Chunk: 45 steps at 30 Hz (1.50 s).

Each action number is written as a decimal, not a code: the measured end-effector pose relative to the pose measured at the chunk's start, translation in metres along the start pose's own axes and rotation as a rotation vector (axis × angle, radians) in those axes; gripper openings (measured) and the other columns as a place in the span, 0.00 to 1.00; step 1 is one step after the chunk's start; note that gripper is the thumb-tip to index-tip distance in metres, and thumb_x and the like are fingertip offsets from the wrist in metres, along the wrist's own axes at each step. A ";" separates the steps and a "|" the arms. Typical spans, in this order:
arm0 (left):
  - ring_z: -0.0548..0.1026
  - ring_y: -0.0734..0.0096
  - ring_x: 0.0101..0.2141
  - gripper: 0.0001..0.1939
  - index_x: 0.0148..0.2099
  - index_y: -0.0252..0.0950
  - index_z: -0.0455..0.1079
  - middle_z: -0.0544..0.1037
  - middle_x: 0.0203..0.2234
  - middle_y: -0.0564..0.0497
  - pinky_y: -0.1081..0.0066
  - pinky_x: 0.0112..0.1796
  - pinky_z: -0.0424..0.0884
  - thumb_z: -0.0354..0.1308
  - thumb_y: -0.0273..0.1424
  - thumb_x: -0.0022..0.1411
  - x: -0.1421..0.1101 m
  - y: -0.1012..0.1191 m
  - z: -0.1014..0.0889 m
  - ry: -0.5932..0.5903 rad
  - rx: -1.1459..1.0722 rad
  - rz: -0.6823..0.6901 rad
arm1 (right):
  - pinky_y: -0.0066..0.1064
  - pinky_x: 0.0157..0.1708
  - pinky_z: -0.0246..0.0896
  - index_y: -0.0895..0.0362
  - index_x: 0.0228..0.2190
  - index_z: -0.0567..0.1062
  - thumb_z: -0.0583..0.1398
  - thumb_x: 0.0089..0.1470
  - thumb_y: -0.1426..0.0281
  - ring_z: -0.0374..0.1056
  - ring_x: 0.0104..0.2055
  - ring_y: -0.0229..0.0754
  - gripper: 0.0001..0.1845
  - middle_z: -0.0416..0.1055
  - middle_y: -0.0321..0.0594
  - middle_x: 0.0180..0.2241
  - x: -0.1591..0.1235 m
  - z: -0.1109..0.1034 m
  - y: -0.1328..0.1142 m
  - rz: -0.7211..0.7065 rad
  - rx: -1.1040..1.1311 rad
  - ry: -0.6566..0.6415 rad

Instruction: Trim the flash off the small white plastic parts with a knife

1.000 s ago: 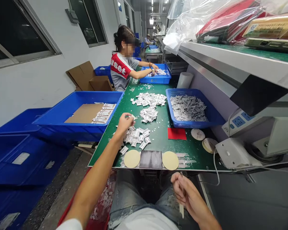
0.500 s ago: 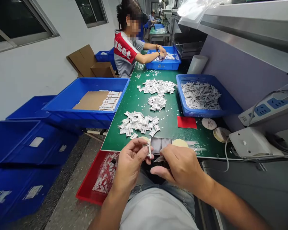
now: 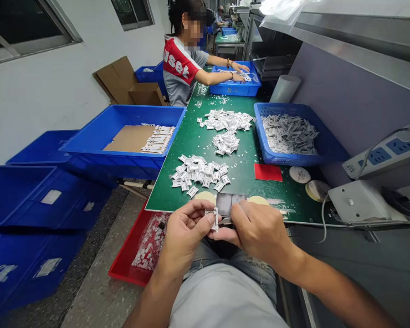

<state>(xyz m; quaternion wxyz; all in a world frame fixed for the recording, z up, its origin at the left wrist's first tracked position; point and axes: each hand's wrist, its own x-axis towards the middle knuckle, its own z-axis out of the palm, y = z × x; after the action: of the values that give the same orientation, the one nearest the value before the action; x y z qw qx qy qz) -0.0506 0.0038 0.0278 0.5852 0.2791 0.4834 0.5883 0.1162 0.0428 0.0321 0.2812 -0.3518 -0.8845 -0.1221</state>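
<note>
The left hand (image 3: pixel 186 238) and right hand (image 3: pixel 259 233) are working together at the front edge of the green table (image 3: pixel 191 152), with the left fingers pinching a small white tag (image 3: pixel 214 219) upright. The right thumb (image 3: pixel 222 236) is sitting just under that tag (whether it is gripping too, I can't tell). Right behind the hands, a dark square pad (image 3: pixel 225 203) is lying between two round tan pads (image 3: pixel 205 197). A loose pile of white tags (image 3: pixel 198 172) is spreading across the table just beyond them, and two more piles (image 3: pixel 225 132) are lying further along. To the right, a blue mesh basket (image 3: pixel 269 157) is holding many more tags, with a red card (image 3: pixel 268 172) lying near its front. A red tray (image 3: pixel 123 262) is sitting low by the person's left knee. Further up the table, a co-worker (image 3: pixel 181 66) is reaching both hands into a blue tray (image 3: pixel 234 87).
</note>
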 end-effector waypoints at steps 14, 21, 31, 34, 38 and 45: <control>0.75 0.74 0.24 0.10 0.37 0.35 0.73 0.80 0.26 0.50 0.78 0.24 0.71 0.67 0.31 0.52 -0.004 0.000 0.004 0.021 0.081 0.057 | 0.33 0.23 0.36 0.55 0.21 0.66 0.50 0.62 0.50 0.48 0.20 0.37 0.26 0.59 0.33 0.17 -0.008 0.005 -0.003 0.013 0.198 0.026; 0.71 0.72 0.27 0.15 0.44 0.38 0.76 0.79 0.38 0.45 0.75 0.26 0.67 0.63 0.40 0.57 -0.008 -0.001 0.005 -0.115 0.100 0.134 | 0.25 0.24 0.49 0.57 0.29 0.67 0.46 0.67 0.63 0.53 0.22 0.32 0.18 0.62 0.31 0.23 -0.004 -0.003 -0.011 0.347 1.140 -0.323; 0.61 0.78 0.24 0.11 0.33 0.35 0.73 0.65 0.23 0.53 0.77 0.27 0.59 0.59 0.38 0.62 -0.005 0.001 0.005 -0.270 -0.166 -0.045 | 0.30 0.23 0.45 0.58 0.27 0.69 0.48 0.60 0.45 0.56 0.21 0.36 0.30 0.65 0.35 0.20 -0.001 -0.007 -0.013 0.076 0.468 -0.035; 0.61 0.78 0.25 0.11 0.34 0.35 0.72 0.65 0.25 0.52 0.78 0.26 0.59 0.59 0.37 0.62 -0.007 0.000 0.005 -0.265 -0.195 -0.043 | 0.33 0.23 0.40 0.57 0.21 0.68 0.45 0.61 0.46 0.51 0.19 0.37 0.32 0.61 0.35 0.17 0.000 -0.003 -0.014 0.045 0.219 0.055; 0.62 0.77 0.27 0.11 0.33 0.34 0.73 0.66 0.28 0.51 0.78 0.28 0.60 0.59 0.37 0.62 -0.009 -0.001 0.006 -0.235 -0.204 -0.007 | 0.34 0.23 0.37 0.56 0.20 0.67 0.42 0.61 0.45 0.49 0.20 0.38 0.34 0.59 0.36 0.16 0.002 -0.003 -0.015 0.066 0.126 0.069; 0.61 0.77 0.24 0.11 0.33 0.35 0.73 0.64 0.25 0.52 0.77 0.24 0.59 0.60 0.39 0.61 -0.010 -0.001 0.006 -0.199 -0.171 0.000 | 0.34 0.23 0.35 0.55 0.19 0.65 0.40 0.64 0.48 0.47 0.19 0.39 0.33 0.59 0.35 0.16 0.003 -0.006 -0.015 0.045 0.087 0.049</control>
<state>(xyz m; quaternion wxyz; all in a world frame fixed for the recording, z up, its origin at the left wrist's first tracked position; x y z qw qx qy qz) -0.0429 -0.0046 0.0315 0.6519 0.2853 0.3711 0.5966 0.1065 0.0309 0.0382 0.3203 -0.3558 -0.8738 -0.0858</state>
